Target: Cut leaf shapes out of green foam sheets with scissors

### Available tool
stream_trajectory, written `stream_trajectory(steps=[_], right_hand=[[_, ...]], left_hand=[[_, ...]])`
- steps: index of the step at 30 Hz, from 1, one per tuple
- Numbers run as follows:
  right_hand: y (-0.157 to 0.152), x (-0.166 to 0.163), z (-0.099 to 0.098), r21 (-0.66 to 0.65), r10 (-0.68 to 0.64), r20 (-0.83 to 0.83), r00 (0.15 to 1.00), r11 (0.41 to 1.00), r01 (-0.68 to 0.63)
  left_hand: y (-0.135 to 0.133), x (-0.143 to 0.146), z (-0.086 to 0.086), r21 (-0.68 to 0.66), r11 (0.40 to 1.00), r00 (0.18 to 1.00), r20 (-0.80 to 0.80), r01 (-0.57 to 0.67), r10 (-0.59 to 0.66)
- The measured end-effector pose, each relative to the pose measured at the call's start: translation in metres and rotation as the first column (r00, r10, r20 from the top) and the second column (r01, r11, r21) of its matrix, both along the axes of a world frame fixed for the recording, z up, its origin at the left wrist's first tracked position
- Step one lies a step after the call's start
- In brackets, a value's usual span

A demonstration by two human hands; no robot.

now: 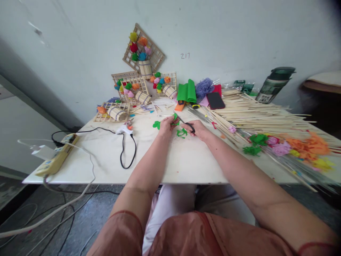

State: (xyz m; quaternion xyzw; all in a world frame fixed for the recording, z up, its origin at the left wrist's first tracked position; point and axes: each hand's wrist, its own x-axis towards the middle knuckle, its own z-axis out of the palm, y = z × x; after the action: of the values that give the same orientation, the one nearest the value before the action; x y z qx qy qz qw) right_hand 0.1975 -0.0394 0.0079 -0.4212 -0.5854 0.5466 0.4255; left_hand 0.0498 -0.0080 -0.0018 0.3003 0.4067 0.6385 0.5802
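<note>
Near the middle of the table, my left hand pinches a piece of green crepe paper. Just to its right, my right hand is closed around the black handles of a pair of scissors, whose blades point up and left towards the paper. Cut green scraps lie on the table below the two hands. Another green paper piece rests beside my left hand. Whether the blades are touching the paper is too small to tell.
Bamboo sticks and coloured paper flowers spread over the right side. Behind stand flower-decorated stick frames, a green paper roll, a phone and a bottle. A glue gun and power strip lie left.
</note>
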Motion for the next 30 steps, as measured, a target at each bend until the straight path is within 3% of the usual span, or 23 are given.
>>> stream_trajectory(steps=[30], right_hand=[[0.0090,0.0085,-0.0104,-0.010,0.049,-0.060,0.997,0.999,-0.049]], left_hand=[[-0.0061,0.0015,0.0011,0.048,0.996,0.997,-0.040,0.075,-0.073]])
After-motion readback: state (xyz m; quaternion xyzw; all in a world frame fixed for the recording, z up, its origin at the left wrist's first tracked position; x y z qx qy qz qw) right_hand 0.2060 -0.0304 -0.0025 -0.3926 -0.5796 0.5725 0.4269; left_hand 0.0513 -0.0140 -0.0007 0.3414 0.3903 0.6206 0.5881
